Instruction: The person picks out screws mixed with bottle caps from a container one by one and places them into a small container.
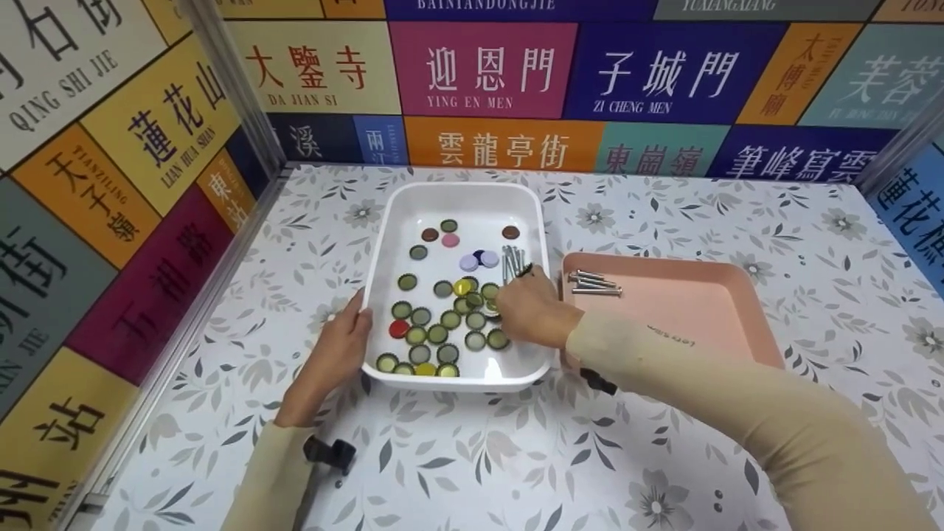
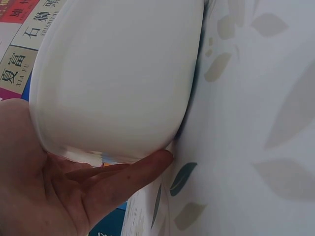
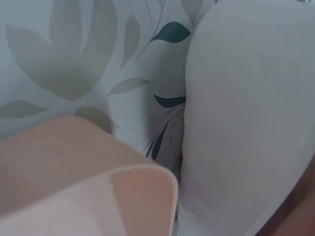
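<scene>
A white tray holds many bottle caps, mostly lying with their hollow side up, and a bunch of silver screws at its right side. My left hand grips the tray's left wall, its thumb at the rim; the left wrist view shows this hand against the tray's outside. Inside the tray, my right hand reaches down over the caps beside the screws. Its back hides the fingertips, so what they hold cannot be told. In the right wrist view only the white tray's outer wall shows clearly.
To the right stands a pink tray with several silver screws at its far left corner; my right forearm crosses over it. Both trays stand on a leaf-patterned tabletop. Panels with lettering enclose the back and left.
</scene>
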A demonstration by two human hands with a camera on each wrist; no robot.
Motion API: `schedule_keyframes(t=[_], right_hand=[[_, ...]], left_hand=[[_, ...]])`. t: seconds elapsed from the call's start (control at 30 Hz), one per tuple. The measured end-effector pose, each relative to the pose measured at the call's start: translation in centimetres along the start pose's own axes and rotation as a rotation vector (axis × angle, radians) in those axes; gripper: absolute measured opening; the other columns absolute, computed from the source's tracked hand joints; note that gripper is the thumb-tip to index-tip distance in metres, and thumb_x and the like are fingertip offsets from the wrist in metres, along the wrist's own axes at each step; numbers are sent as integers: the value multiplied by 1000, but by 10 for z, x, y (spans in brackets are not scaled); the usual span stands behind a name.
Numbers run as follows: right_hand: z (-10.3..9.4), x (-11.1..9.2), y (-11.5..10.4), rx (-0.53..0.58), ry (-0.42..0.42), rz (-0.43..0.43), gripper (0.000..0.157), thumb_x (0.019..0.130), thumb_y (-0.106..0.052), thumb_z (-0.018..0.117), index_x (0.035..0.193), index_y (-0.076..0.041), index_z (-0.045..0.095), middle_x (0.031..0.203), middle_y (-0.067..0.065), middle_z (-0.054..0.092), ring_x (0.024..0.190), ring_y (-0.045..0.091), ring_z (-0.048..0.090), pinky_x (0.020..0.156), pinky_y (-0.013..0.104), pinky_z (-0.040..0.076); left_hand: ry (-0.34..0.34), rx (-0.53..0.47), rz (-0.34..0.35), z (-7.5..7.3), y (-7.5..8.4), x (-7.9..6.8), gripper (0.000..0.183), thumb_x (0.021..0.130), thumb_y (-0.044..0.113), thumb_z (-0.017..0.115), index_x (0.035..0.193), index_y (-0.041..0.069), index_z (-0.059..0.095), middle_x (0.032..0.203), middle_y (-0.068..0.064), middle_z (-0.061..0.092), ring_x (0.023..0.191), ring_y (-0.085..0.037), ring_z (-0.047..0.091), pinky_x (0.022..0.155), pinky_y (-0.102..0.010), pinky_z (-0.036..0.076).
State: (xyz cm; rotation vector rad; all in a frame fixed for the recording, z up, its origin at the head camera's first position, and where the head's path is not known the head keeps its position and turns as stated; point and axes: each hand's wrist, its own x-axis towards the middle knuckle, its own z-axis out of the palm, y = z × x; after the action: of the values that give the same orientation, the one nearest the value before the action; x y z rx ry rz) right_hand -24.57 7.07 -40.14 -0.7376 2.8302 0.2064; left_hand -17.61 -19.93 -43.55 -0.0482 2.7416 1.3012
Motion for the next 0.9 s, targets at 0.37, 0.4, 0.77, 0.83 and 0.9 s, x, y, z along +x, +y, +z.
schedule_keyframes(t=[0.37, 0.4, 0.77, 0.83, 0.9], right_hand=[[-1, 3, -4, 22, -16, 45, 18, 79, -28, 79, 78, -11, 72, 93, 11, 76, 88, 29, 66, 103, 49, 40], [-1, 3, -5, 22, -20, 49, 21, 78, -31, 80, 80, -11, 72, 94, 11, 76, 88, 29, 66, 103, 49, 39], [-4, 6, -11, -15, -93, 91, 26, 78, -33, 78, 92, -12, 73, 98, 10, 75, 91, 27, 64, 105, 49, 36], [-5, 7, -12, -21, -94, 93, 21, 79, -29, 75, 93, -13, 74, 98, 10, 75, 91, 26, 65, 103, 49, 37], [-5, 7, -12, -25, -91, 94, 18, 81, -24, 72, 95, -14, 74, 98, 9, 76, 91, 26, 65, 102, 49, 38]], left_hand=[[10, 1, 6, 0, 0, 0, 54, 110, 28, 28, 162, 16, 18, 155, -20, 44, 127, -35, 59, 114, -52, 39], [14, 3, 13, 0, 0, -1, 54, 110, 28, 28, 162, 15, 18, 155, -21, 43, 127, -35, 58, 113, -52, 39], [5, -4, 7, 0, 0, -1, 54, 110, 28, 27, 162, 18, 17, 151, -21, 49, 118, -34, 63, 110, -51, 42], [2, -3, 6, 0, -1, -1, 54, 110, 28, 27, 162, 18, 17, 153, -20, 47, 121, -34, 61, 112, -51, 41], [4, -5, 8, 0, -1, -1, 54, 110, 28, 27, 162, 17, 17, 154, -20, 46, 126, -35, 59, 114, -51, 39]])
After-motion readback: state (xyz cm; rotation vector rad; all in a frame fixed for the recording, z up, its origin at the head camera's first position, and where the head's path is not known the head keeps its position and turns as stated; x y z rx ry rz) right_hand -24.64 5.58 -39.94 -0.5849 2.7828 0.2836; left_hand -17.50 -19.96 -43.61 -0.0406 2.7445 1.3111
